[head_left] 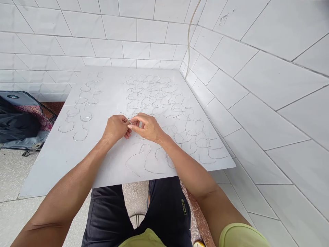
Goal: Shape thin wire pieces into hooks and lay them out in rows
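My left hand (115, 128) and my right hand (148, 127) meet over the middle of the white tabletop (110, 99). Between their pinched fingertips is a thin piece of wire (124, 116), one end sticking out above my left hand. How much of it the fingers cover cannot be seen. Close under my right forearm lie loose curved wires (145, 156). Many more bent wires (151, 91) spread over the right half of the table. Two columns of hooked wire pieces (86, 116) run along the left side.
White tiled walls (257, 85) border the table at the back and right. A thin hose (189, 41) hangs in the corner. At left, a chair (28, 103) holds dark cloth or a bag (17, 127). My legs (108, 212) are beneath the near edge.
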Available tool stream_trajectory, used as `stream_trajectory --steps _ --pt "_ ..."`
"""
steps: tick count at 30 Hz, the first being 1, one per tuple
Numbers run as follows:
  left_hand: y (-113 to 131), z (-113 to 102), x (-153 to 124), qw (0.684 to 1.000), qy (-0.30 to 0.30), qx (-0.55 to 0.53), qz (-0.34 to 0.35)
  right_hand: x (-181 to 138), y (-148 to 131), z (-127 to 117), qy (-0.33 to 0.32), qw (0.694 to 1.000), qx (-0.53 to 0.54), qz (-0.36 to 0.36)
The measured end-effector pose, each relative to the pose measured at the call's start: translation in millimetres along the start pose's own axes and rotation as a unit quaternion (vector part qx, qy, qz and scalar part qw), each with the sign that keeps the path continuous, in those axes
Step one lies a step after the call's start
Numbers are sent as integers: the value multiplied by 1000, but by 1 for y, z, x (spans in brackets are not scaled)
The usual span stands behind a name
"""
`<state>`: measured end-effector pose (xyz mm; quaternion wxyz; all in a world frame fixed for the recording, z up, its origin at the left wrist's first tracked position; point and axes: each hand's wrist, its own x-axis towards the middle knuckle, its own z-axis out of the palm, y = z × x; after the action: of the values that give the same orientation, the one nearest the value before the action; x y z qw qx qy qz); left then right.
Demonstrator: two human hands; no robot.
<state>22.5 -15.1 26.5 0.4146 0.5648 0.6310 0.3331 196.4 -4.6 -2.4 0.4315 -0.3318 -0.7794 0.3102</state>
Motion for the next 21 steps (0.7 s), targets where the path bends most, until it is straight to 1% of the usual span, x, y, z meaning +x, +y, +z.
stream_trajectory --steps 2,4,7,10,16,21 --pt "2 0 -1 1000 -14 -6 2 1 4 0 22 999 17 17" --pt "1 -1 0 998 -42 -42 10 3 6 -4 39 996 61 60" --pt "-2 -2 5 988 -96 -117 13 7 7 -14 35 981 137 132" --pt "-6 -3 9 978 -126 -163 10 9 7 -24 30 969 183 163" --pt "-9 -4 12 971 -135 -194 34 11 9 -29 28 960 208 186" --pt "-9 -2 12 981 -117 -148 45 12 10 -25 43 962 186 197"
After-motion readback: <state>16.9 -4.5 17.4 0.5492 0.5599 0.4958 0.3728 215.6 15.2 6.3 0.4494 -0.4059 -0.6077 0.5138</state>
